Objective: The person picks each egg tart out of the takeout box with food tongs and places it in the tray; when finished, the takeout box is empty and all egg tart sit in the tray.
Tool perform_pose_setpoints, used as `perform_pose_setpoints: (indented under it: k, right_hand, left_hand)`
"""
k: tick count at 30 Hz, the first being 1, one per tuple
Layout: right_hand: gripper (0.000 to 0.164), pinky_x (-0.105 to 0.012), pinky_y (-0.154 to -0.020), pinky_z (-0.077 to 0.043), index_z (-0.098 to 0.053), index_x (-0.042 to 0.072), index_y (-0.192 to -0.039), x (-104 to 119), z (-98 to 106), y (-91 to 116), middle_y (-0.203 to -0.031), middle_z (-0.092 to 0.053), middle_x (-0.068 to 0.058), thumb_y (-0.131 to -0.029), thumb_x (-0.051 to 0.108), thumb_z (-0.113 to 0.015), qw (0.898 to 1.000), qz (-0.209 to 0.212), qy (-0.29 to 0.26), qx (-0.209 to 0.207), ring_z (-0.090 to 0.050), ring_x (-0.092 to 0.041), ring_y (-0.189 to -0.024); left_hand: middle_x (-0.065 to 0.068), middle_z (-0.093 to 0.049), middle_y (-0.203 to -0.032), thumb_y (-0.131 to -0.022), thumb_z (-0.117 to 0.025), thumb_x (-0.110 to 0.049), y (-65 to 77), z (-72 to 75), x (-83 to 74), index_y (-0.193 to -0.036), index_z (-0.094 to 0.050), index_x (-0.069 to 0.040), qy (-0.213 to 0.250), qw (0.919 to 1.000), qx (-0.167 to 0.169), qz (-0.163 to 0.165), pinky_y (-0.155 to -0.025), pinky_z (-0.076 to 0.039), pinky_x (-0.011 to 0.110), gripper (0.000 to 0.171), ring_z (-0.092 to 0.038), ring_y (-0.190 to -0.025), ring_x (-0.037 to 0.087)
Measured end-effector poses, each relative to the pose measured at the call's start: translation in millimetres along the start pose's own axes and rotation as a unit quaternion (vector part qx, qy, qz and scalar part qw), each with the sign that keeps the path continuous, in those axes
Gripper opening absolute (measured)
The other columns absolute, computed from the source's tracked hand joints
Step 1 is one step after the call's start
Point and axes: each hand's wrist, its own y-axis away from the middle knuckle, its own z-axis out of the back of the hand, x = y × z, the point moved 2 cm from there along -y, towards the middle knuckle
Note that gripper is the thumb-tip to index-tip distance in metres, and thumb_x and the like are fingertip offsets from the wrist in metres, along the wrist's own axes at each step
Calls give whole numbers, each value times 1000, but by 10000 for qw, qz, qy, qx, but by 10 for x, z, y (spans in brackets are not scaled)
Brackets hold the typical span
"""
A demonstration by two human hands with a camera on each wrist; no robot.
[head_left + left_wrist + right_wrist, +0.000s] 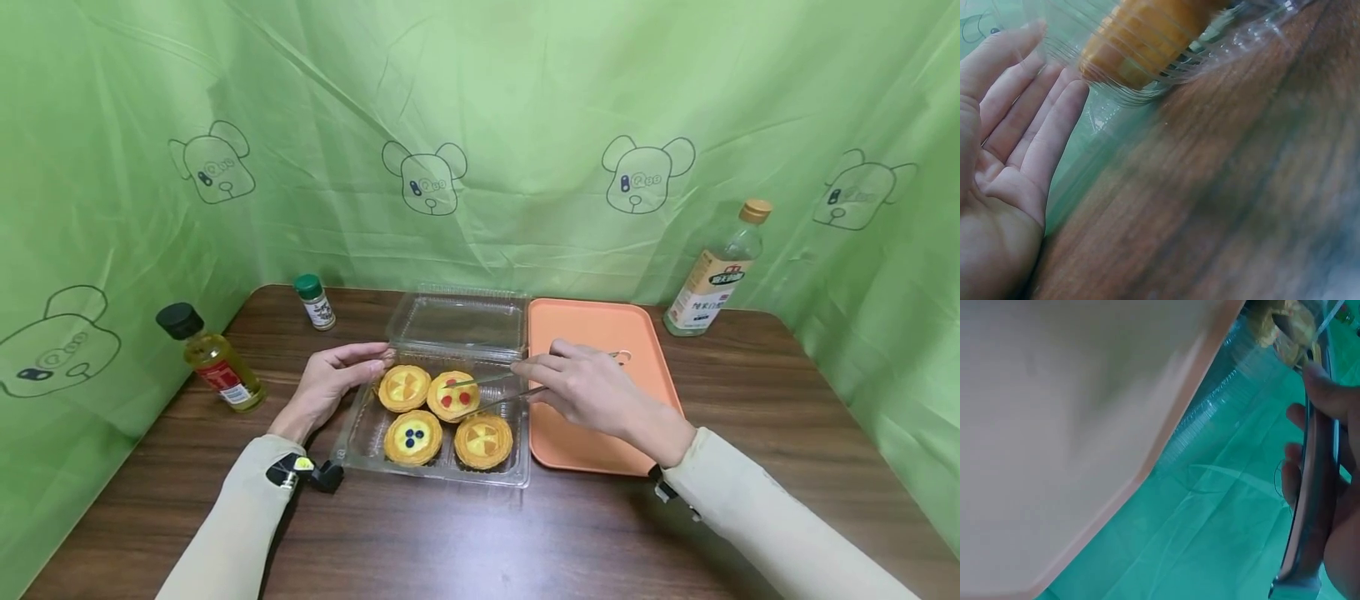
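A clear plastic clamshell box [360, 446] holds several egg tarts. One with red toppings [455, 400] lies between the arms of metal tongs [504, 403]. My right hand [581, 387] grips these tongs, also seen as a curved steel handle [1316, 494] in the right wrist view. Around that tart sit a blue-dotted tart [412, 438] and two with orange wedges, at upper left [404, 388] and lower right [483, 442]. My left hand [330, 385] touches the box's left wall; in the left wrist view its fingers [1054, 128] are nearly straight against the ribbed plastic.
The box's lid [459, 321] is folded back behind it. An orange tray [585, 446] lies just right of the box, partly under my right hand. An oil bottle [217, 367] and a green-capped shaker [315, 304] stand left; a glass bottle [708, 287] stands back right.
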Motion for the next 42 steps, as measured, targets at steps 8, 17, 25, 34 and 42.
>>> perform_pose_setpoints:
  k: [8,17,25,34,42]
  right_hand:
    - [55,-23,-43,-35,-75,19,-132,-36,55,-14,-112,-79,6,-82,29,-95,9988,-76,-233,417,-55,-11,-78]
    - [58,-29,-54,-47,-72,15,-136,20,26,-68,-118,-78,3,-85,32,-92,9988,6,50,488,-55,-14,-81]
    - [56,-33,-59,-54,-71,10,-137,133,3,-147,-122,-76,-3,-88,30,-90,9964,65,560,628,-60,-21,-86]
    - [47,-34,-58,-55,-74,9,-129,198,-46,-142,-117,-78,-3,-87,26,-90,9978,30,589,313,-63,-22,-85]
    - [48,-32,-54,-53,-75,8,-127,98,-18,-40,-112,-79,-2,-84,21,-92,9997,-218,108,51,-62,-18,-81]
  left_hand:
    - [9,-77,-123,-98,-80,-10,-14,-9,14,-133,-72,0,42,10000,82,4,-94,-60,33,38,-74,-115,20]
    - [9,-76,-125,-98,-79,-11,-6,-16,11,-134,-72,0,-37,9999,135,1,-96,-60,33,38,-73,-116,20]
    - [10,-76,-124,-98,-78,-8,-12,-8,8,-133,-71,2,133,9998,119,-73,-95,-60,34,37,-73,-116,21]
    - [9,-76,-125,-99,-79,-9,6,5,24,-134,-71,1,-2,10000,76,-32,-95,-60,34,37,-73,-116,20]
    - [10,-76,-125,-98,-79,-10,2,0,9,-134,-71,1,23,9999,121,-13,-95,-60,34,38,-73,-116,21]
